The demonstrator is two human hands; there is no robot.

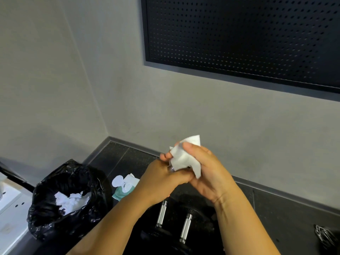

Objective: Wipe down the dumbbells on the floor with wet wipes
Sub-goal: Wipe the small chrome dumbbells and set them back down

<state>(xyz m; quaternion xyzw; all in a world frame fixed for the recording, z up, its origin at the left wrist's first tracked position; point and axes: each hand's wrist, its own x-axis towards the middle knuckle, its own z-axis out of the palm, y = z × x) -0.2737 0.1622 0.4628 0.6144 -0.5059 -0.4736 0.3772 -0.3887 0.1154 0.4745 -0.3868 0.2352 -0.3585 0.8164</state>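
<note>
Two hands were on one white wet wipe (185, 155), held up in the air in front of the grey wall (128, 98), well above the floor (276, 208). The right hand (207, 172) had its fingers curled round the crumpled sheet with the thumb pressed on top. The left hand (165, 179) pinched the sheet's left edge with its fingertips. The two hands touched each other just below the wipe, so both had a proper hold on it.

A pair of dumbbells (185, 227) lay side by side on the dark floor right under the forearms, well clear of the wipe. Their chrome handles showed, but the black ends were mostly lost in shadow.

Left of them, near the wall, a teal wipes pack (121, 193) lay with its round white lid flipped open. Further left a black bin bag (46, 223) stood open with crumpled white wipes (73, 201) inside. A black pegboard (239, 34) hung on the wall up top. Some black mesh thing (323, 234) sat at the right edge, couldn't tell what.
</note>
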